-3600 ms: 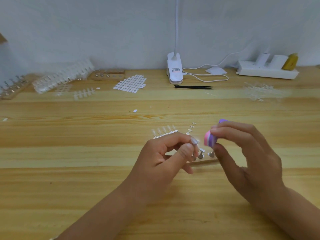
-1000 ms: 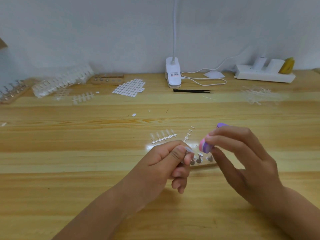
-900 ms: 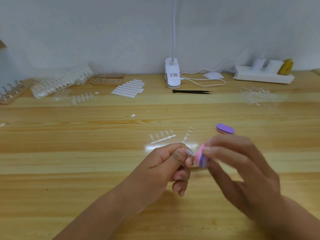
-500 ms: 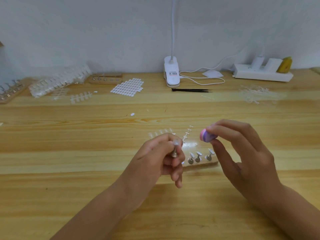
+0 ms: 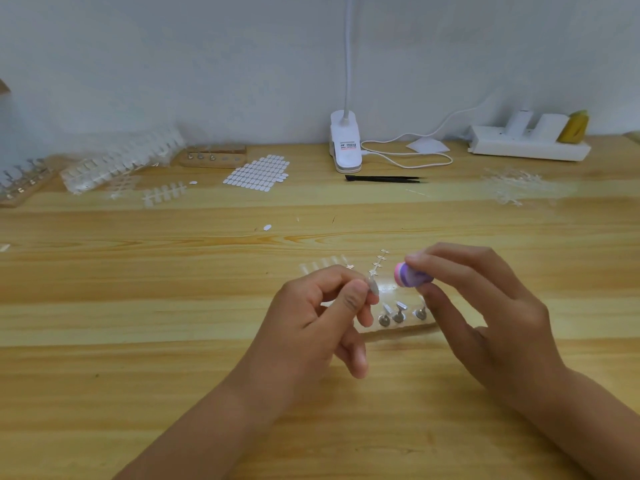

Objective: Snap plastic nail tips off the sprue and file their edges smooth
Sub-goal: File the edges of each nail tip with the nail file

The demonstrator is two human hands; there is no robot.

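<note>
Now the left hand hovers above the table, thumb and forefinger pinching a small clear nail tip upright, the other fingers curled beneath. Just to its right, not touching the tip, the right hand grips a pink and purple file block between thumb and fingertips. A sprue of clear tips lies partly hidden behind the left knuckles. Both ends of the wooden holder are covered by fingers; three metal stands show in it.
</note>
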